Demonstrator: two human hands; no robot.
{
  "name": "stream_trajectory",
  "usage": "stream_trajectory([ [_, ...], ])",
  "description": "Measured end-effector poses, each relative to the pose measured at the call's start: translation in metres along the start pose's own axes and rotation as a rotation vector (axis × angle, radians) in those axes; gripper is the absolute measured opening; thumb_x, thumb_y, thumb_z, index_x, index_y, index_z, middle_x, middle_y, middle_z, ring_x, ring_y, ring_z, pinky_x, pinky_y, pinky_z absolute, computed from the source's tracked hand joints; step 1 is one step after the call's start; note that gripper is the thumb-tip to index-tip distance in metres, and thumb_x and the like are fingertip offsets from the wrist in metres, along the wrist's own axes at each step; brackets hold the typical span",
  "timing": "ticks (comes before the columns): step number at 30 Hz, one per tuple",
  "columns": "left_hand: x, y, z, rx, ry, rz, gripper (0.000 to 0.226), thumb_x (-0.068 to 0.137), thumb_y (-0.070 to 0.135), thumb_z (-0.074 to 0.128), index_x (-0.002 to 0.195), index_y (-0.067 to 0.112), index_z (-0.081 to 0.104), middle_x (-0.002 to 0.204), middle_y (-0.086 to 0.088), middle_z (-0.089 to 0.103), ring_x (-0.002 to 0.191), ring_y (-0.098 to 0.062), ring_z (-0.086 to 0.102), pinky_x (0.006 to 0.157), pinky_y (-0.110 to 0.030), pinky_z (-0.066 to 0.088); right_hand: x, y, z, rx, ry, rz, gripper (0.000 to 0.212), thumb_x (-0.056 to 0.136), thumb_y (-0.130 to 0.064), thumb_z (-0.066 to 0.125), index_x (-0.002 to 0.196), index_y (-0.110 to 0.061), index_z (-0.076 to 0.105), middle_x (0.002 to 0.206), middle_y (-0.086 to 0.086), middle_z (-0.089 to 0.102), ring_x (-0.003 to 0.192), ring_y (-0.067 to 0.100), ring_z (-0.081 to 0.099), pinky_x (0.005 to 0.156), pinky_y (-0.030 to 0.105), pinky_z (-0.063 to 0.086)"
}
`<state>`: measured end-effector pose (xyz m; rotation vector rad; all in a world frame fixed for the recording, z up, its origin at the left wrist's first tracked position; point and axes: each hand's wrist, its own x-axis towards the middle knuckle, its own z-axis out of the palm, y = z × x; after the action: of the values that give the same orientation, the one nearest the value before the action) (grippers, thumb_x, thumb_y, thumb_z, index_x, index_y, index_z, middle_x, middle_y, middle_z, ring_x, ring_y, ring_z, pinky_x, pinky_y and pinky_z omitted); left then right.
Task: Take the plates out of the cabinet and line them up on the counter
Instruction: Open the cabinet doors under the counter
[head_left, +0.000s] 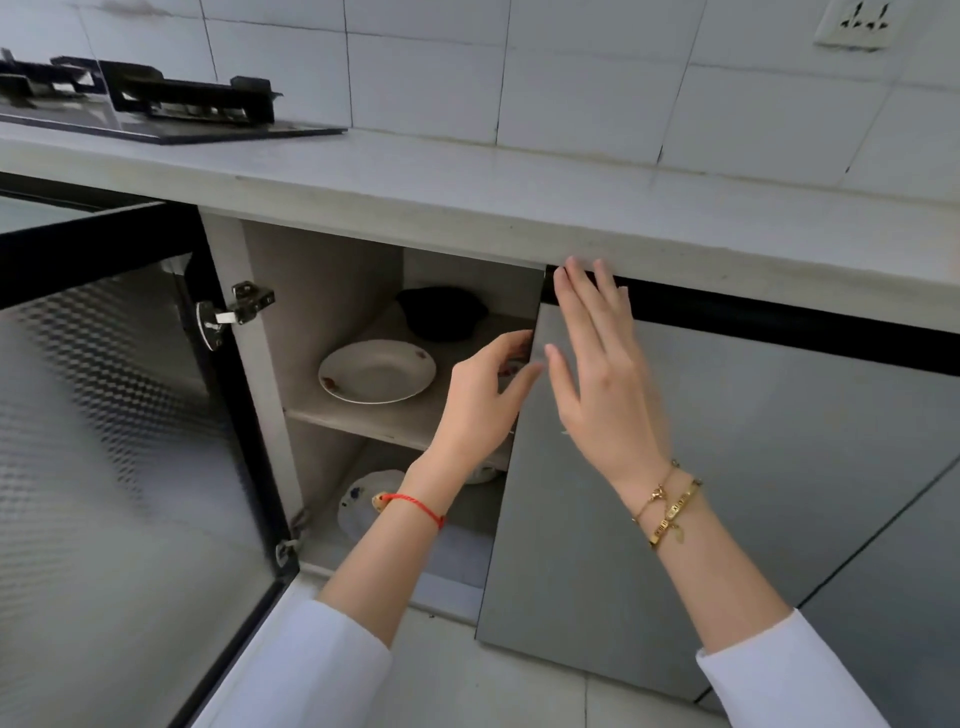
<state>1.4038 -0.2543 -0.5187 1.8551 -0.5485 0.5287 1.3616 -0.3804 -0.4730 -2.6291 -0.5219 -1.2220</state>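
Under the counter (519, 208) the cabinet stands with its left door (104, 415) swung wide. A white plate (376, 371) with small red marks lies on the middle shelf, and a black dish (441, 312) sits behind it. A blue-patterned plate (361, 501) rests on the bottom shelf. My left hand (483, 400) reaches onto the middle shelf, finger and thumb apart around the rim of a second plate (511, 368) mostly hidden by the grey right door (597, 519). My right hand (597, 358) is spread flat at that door's top left corner.
A black gas hob (156, 104) sits on the counter at the far left. The tiled wall carries a socket (860, 23) at top right. More grey cabinet fronts (831, 441) run to the right. A hinge (234, 312) sticks out on the cabinet's left wall.
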Motion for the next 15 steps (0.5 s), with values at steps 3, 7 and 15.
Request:
stream_trajectory([
  [3,-0.001,0.001,-0.003,0.011,-0.014,-0.026,0.035,0.093,0.021,0.061,0.127,0.013,0.058,0.117,0.009,0.064,0.109,0.000,0.061,0.095,-0.013,0.046,0.001,-0.001,-0.001,0.024,-0.014,0.016,0.055,0.100,-0.015,0.042,0.149,-0.005,0.021,0.159,0.007,0.018,0.149,0.021,0.008,0.122,0.041,0.012],
  [7,-0.010,0.008,-0.007,0.011,-0.013,-0.061,0.032,0.092,0.021,0.063,0.123,0.016,0.059,0.117,0.009,0.064,0.111,-0.002,0.060,0.098,-0.019,0.048,0.000,-0.005,-0.008,0.001,-0.057,0.024,0.055,0.100,-0.014,0.042,0.150,-0.005,0.021,0.159,0.007,0.018,0.149,0.021,0.008,0.122,0.040,0.011],
  [15,-0.045,0.029,-0.028,0.010,-0.032,0.025,0.024,0.090,0.020,0.065,0.113,0.015,0.062,0.111,0.008,0.068,0.110,-0.002,0.061,0.096,-0.027,0.050,-0.029,-0.033,-0.040,-0.008,-0.037,0.021,0.053,0.100,-0.017,0.042,0.149,-0.007,0.023,0.158,0.003,0.021,0.149,0.018,0.009,0.122,0.039,0.012],
])
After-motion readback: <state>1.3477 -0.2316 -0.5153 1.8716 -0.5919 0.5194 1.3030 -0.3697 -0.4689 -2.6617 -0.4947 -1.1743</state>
